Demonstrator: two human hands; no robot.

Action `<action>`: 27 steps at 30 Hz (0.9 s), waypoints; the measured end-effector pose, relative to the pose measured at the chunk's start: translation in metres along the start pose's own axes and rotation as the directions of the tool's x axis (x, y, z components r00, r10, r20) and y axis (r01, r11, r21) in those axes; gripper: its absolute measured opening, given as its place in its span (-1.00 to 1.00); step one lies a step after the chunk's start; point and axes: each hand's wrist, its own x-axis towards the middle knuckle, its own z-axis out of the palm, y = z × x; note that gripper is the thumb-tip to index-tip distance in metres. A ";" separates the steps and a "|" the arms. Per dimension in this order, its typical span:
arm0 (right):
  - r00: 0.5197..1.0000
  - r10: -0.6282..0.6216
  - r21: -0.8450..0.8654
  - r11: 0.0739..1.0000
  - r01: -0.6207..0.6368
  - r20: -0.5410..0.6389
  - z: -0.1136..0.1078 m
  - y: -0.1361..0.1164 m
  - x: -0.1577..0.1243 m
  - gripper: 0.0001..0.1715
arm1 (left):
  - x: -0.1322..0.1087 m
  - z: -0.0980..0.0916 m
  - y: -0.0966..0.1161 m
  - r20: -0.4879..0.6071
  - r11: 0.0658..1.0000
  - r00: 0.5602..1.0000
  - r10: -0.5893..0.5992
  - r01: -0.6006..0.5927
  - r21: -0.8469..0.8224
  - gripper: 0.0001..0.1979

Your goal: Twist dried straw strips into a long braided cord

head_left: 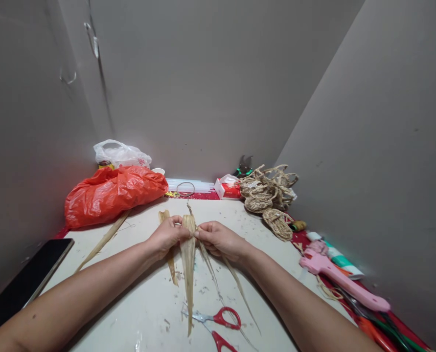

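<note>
Nearest the camera, red-handled scissors are laid on the pale bench, the lower handle cut off by the frame edge; the steel blades are partly covered by the tip of a dry husk. The bench is littered with small fibre scraps. The husk is long, flat, ribbed and straw-coloured, tapering to a point toward the camera. Its upper end is pinched between the left hand and the right hand, both closed on it with fingertips meeting at its top. Thinner strips are seen trailing from under the right hand, and another strip is partly hidden beneath the left hand. At the left edge a dark flat slab is cut off; what it is cannot be made out. To the right, a pink plastic tool is laid over a red cloth among blurred tools. Farther back, a crinkled red bag is heaped left, a white bag behind it, and woven straw sandals are piled right, against plain grey walls.
</note>
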 end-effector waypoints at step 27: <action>1.000 -0.014 0.010 1.000 0.015 -0.017 -0.004 0.004 0.002 -0.62 | -0.002 -0.001 0.003 0.090 0.999 0.996 0.014 -0.011 -0.035 -0.76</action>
